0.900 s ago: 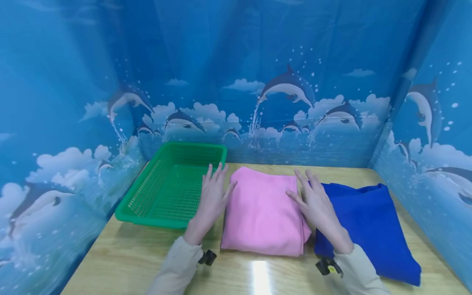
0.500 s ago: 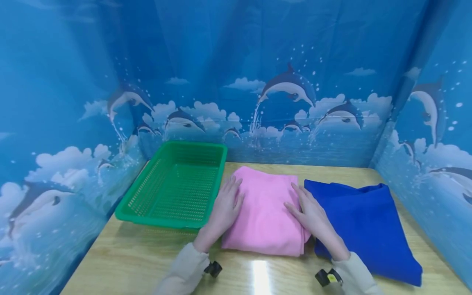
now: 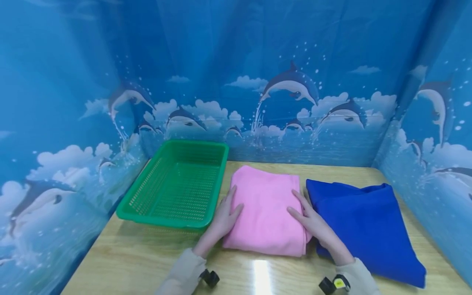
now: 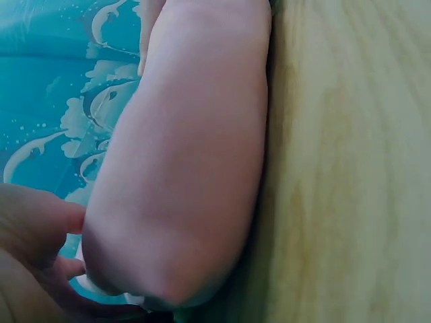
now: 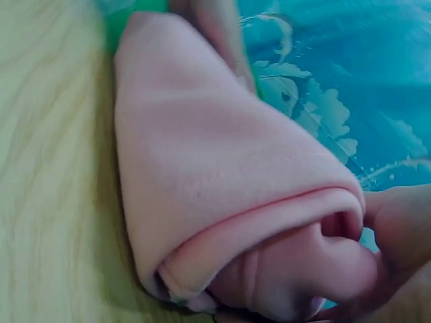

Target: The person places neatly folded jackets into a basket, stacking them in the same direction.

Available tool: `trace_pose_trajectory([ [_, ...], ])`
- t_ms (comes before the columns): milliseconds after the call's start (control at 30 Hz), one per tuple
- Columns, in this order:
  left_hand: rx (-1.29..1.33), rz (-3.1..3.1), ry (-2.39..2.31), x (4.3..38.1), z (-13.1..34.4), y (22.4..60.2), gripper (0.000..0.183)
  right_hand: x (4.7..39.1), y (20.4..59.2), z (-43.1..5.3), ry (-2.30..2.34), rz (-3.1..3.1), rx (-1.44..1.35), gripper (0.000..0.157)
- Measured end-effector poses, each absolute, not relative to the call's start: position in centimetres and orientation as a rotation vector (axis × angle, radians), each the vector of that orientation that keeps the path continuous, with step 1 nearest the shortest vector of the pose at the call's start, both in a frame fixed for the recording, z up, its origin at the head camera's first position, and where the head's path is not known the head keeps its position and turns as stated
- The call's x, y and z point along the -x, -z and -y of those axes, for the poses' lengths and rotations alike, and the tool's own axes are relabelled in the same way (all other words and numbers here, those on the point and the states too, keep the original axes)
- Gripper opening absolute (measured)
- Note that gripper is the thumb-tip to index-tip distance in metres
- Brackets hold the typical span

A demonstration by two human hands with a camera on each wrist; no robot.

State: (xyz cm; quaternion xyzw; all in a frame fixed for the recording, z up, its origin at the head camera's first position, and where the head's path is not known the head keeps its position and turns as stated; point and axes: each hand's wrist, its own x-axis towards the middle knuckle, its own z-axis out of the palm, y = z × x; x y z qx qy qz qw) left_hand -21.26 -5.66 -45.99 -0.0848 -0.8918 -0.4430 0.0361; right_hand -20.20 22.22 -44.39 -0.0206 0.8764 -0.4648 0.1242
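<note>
A thick pink folded cloth (image 3: 267, 213) lies on the table between my two hands. My left hand (image 3: 222, 219) grips its left edge, thumb on top and fingers down along the side. At the opposite edge my right hand (image 3: 316, 223) holds it the same way, its thumb over the top. The right wrist view shows the cloth's rolled layers (image 5: 262, 235) by that hand, with the lower fingers partly hidden. In the left wrist view, the rounded side of the pink bundle (image 4: 182, 155) fills the middle, fingertips right at its edge.
A green perforated plastic basket (image 3: 217, 196) stands at the back left, close to my left hand. A blue folded cloth (image 3: 368, 229) lies to the right, beside my right forearm. Dolphin-print curtains (image 3: 206, 61) close off the wooden table (image 3: 121, 262) at the back and sides.
Both hands have come down from above the pink cloth and closed in on its left and right edges. The left hand moved right, away from over the basket. The cloth lies in the same place.
</note>
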Motion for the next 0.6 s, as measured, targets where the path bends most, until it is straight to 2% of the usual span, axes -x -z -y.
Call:
trace_pose_trajectory([
  [267, 0.201, 2.599, 1.808, 21.55, 6.30, 46.95, 0.065, 20.28, 44.61, -23.02, 1.575, -2.309, 0.002, 0.071],
  [600, 0.204, 2.535, 1.909, 21.76, 6.48, 47.17, 0.065, 19.99, 44.67, -23.02, 1.692, -2.204, -0.040, 0.067],
])
